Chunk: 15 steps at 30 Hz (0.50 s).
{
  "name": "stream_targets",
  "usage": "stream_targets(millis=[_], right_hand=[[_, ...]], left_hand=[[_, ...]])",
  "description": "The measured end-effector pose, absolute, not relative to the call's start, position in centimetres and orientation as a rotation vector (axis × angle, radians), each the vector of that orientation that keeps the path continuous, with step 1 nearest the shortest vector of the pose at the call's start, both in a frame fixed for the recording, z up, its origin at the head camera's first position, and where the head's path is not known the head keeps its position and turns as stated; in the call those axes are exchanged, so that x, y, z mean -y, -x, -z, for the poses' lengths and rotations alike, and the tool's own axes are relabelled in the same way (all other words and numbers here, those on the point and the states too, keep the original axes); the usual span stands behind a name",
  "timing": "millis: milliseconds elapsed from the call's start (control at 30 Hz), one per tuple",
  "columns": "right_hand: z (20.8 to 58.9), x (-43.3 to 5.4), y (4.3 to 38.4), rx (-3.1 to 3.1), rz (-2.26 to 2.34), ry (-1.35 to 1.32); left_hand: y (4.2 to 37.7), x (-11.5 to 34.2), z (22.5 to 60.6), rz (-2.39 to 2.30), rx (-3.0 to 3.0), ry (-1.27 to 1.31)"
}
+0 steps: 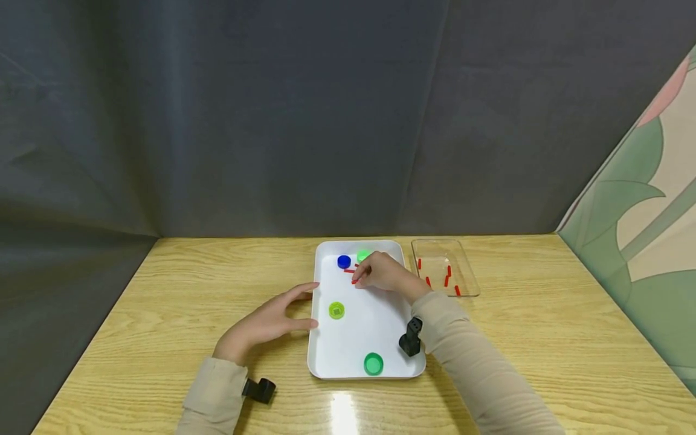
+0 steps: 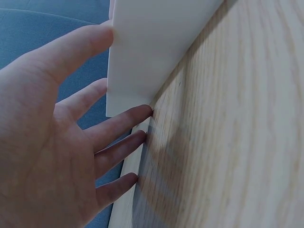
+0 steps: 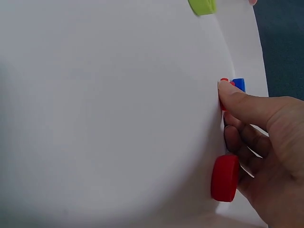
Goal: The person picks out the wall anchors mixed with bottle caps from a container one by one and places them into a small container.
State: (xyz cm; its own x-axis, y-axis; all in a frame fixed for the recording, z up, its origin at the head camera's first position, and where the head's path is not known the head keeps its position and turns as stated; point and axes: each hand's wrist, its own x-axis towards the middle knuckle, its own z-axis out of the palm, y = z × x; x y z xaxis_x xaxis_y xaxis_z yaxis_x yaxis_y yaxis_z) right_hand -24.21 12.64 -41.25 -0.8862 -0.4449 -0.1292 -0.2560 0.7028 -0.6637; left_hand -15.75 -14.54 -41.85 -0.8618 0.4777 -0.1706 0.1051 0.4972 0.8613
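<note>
In the head view, a white tray (image 1: 353, 344) lies on the wooden table. My left hand (image 1: 274, 317) is at its left side, thumb and fingers spread, fingertips touching the wall; the left wrist view shows the fingers straight. Over the far part of the tray, my right hand (image 1: 380, 272) pinches a small red stick (image 3: 221, 102) between thumb and fingers. Other red sticks (image 1: 349, 270) lie just beyond the fingertips, near a blue cap (image 1: 344, 261) and a bright green cap (image 1: 363, 255). A red cap (image 3: 224, 178) beside my right hand is hidden in the head view.
A yellow-green cap (image 1: 336, 310) sits mid-tray and a green cap (image 1: 373, 364) near its front edge. Right of the tray stands a clear shallow dish (image 1: 469, 266) with several red sticks (image 1: 447, 281). A dark curtain (image 1: 348, 121) hangs behind the table.
</note>
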Motion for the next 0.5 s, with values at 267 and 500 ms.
stream_targets(millis=[267,500], right_hand=[[40.99,-12.56,24.09,-2.650,0.934,0.576],[40.98,-12.64,24.06,-2.639,0.910,0.587]], left_hand=[[15.94,14.57,42.00,-1.302,-2.372,-0.483],[15.73,14.55,41.95,-1.306,-2.369,-0.491]])
